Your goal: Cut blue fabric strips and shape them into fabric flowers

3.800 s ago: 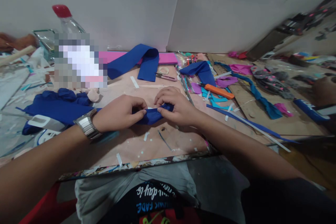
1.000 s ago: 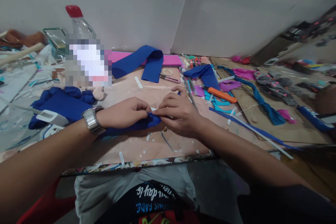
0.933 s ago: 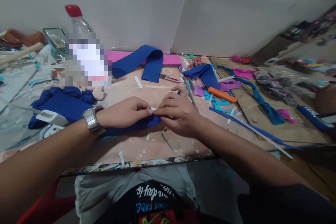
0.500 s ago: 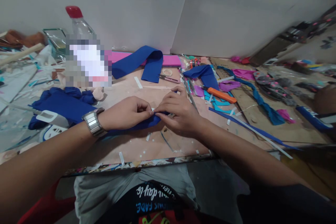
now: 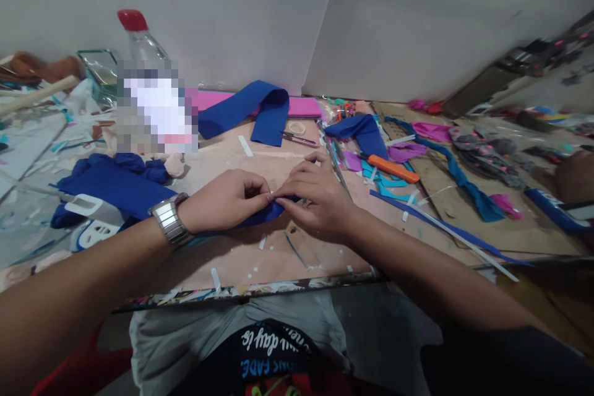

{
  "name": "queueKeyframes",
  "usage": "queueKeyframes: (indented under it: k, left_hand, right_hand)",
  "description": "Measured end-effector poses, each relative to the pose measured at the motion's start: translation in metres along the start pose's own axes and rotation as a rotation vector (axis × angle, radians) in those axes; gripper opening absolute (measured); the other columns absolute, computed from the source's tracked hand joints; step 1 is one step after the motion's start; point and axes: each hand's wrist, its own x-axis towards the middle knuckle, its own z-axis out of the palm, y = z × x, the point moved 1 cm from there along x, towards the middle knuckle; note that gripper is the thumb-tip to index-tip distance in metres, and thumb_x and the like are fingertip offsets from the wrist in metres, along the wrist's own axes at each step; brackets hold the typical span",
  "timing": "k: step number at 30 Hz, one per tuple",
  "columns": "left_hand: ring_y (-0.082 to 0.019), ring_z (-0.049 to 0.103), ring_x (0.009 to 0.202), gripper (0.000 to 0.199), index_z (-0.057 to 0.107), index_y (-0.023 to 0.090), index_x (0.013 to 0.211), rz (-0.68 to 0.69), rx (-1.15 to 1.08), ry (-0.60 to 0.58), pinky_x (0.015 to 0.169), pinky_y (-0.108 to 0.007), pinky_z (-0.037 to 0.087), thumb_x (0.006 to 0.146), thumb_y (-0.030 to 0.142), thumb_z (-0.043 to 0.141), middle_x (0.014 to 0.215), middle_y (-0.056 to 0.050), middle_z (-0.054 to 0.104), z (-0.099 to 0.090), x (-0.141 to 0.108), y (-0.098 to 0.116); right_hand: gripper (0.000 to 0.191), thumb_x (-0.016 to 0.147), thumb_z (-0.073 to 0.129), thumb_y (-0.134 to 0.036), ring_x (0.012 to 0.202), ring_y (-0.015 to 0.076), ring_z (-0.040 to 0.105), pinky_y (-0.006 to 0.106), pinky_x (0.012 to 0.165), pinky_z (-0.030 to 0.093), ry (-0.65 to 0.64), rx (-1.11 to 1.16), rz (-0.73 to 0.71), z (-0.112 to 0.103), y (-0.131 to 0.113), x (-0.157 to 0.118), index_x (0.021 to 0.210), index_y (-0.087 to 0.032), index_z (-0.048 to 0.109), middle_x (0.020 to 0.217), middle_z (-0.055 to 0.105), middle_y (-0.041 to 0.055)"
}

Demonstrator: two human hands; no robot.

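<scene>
My left hand (image 5: 229,199), with a metal watch at the wrist, pinches the blue fabric strip (image 5: 264,215) near the table's middle. Close beside it my right hand (image 5: 318,197) is closed on the same strip, thumb and fingertips pressed together on its edge. The fingertips of both hands nearly touch. From under my left hand the strip runs left below the wrist. A small white bit shows between the fingertips, too small to name. Bunched blue fabric (image 5: 111,182) lies left of the watch.
A red-capped bottle (image 5: 147,43) stands at the back left. A white power strip (image 5: 97,232) lies near my left forearm. Behind my hands are a folded blue band (image 5: 269,108) and tweezers (image 5: 301,139). An orange cutter (image 5: 393,168) lies among scraps; another person's hand (image 5: 575,174) is far right.
Both hands keep their hold on the blue strip, with only a very slight shift of the fingers. Nothing was taken up or let go.
</scene>
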Motion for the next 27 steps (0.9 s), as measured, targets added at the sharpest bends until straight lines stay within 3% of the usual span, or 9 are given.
queueKeyframes:
  k: [8,13,18,23,27]
  left_hand:
    - [-0.011,0.052,0.06,0.029,0.07,0.016,0.078,0.102,0.128,0.051,0.062,-0.026,0.034,0.097,0.033,0.057,0.065,0.002,0.062,0.0009,-0.0038,0.0064]
    - [-0.014,0.059,0.065,0.027,0.074,0.017,0.087,0.188,0.324,0.067,0.066,-0.028,0.035,0.099,0.031,0.054,0.075,-0.001,0.072,0.0016,-0.0046,0.0092]
    - [-0.016,0.062,0.067,0.028,0.074,0.019,0.088,0.27,0.509,0.067,0.064,-0.029,0.033,0.1,0.03,0.052,0.075,-0.004,0.074,0.0042,-0.0046,0.0068]
    - [-0.017,0.065,0.069,0.028,0.074,0.019,0.089,0.308,0.543,0.08,0.064,-0.029,0.034,0.102,0.03,0.052,0.078,-0.004,0.075,0.0057,-0.0046,0.0033]
    - [-0.017,0.067,0.073,0.03,0.074,0.02,0.093,0.292,0.556,0.075,0.066,-0.028,0.037,0.105,0.033,0.05,0.084,-0.003,0.078,0.0037,-0.0037,0.0012]
  right_hand:
    - [0.008,0.097,0.065,-0.025,0.089,0.0183,0.068,0.049,0.115,0.029,-0.032,0.047,0.031,-0.0001,-0.0003,0.0013,0.096,-0.025,0.073,0.089,0.076,-0.0005]
    - [0.007,0.096,0.065,-0.024,0.094,0.0195,0.068,0.051,0.12,0.026,-0.057,0.077,0.056,-0.0007,0.0,0.002,0.092,-0.025,0.071,0.09,0.074,0.0]
    - [0.005,0.094,0.065,-0.024,0.105,0.0222,0.064,0.053,0.12,0.026,-0.078,0.098,0.063,-0.0006,-0.0001,0.0018,0.091,-0.024,0.069,0.095,0.07,0.0026]
    - [0.007,0.094,0.06,-0.022,0.108,0.0242,0.06,0.056,0.118,0.027,-0.137,0.136,0.071,-0.0005,0.0013,0.0021,0.089,-0.023,0.066,0.091,0.065,0.0033]
    - [0.006,0.094,0.063,-0.025,0.108,0.0243,0.059,0.052,0.112,0.034,-0.108,0.149,0.092,-0.0014,0.0036,0.0022,0.092,-0.023,0.068,0.096,0.065,0.0049]
